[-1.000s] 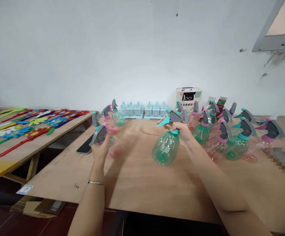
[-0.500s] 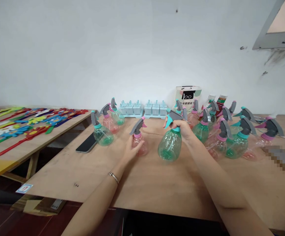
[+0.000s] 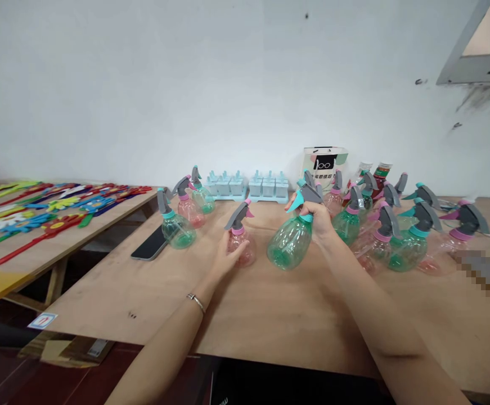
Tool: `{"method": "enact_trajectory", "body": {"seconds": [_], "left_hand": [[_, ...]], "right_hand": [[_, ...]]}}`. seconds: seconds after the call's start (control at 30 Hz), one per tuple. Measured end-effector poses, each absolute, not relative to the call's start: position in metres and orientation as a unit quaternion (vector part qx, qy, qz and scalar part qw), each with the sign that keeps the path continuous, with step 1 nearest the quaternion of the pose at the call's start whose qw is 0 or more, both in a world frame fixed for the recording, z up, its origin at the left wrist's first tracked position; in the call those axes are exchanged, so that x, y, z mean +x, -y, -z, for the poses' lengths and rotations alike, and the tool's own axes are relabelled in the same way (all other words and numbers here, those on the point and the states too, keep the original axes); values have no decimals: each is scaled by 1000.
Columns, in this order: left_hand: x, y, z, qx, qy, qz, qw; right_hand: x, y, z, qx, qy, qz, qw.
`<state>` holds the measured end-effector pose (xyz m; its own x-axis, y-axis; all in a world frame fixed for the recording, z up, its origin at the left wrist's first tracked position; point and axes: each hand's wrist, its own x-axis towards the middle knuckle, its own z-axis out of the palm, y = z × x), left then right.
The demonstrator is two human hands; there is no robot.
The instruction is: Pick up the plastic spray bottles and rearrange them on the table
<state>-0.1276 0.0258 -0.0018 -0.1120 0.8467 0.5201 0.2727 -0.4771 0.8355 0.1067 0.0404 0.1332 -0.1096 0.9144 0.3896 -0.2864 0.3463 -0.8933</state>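
My left hand (image 3: 229, 253) is wrapped round the body of a pink spray bottle (image 3: 247, 256) that stands upright on the wooden table (image 3: 261, 320). Its grey trigger head with a pink collar shows above my fingers. My right hand (image 3: 317, 216) grips the neck and head of a green spray bottle (image 3: 287, 244), which is tilted with its base toward the left. Behind my left hand are a green spray bottle (image 3: 179, 230) and a pink spray bottle (image 3: 189, 208). To the right of my right hand stand several more, among them a green one (image 3: 407, 250).
A black phone (image 3: 149, 244) lies at left. Pale blue ice-pop moulds (image 3: 269, 188), a printed box (image 3: 324, 158) and red-filled bottles (image 3: 380, 177) stand along the wall. Colourful hand-shaped items (image 3: 61, 225) cover another table at far left. A pixelated patch (image 3: 487, 275) lies at right.
The green bottle in my right hand has tilted, its base swinging left and slightly up. My left hand stays round the pink bottle, almost unmoved.
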Motion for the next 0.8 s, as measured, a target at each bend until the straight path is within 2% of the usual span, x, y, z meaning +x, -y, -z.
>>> {"method": "enact_trajectory", "body": {"seconds": [0.27, 0.53, 0.8], "left_hand": [[-129, -28, 4, 614, -461, -593, 241], [-131, -29, 4, 626, -442, -591, 250], [-132, -29, 2, 630, -438, -590, 252]], "right_hand": [[104, -32, -139, -295, 582, -522, 549], [84, -35, -96, -335, 549, -525, 558], [117, -25, -91, -344, 621, -392, 585]]}}
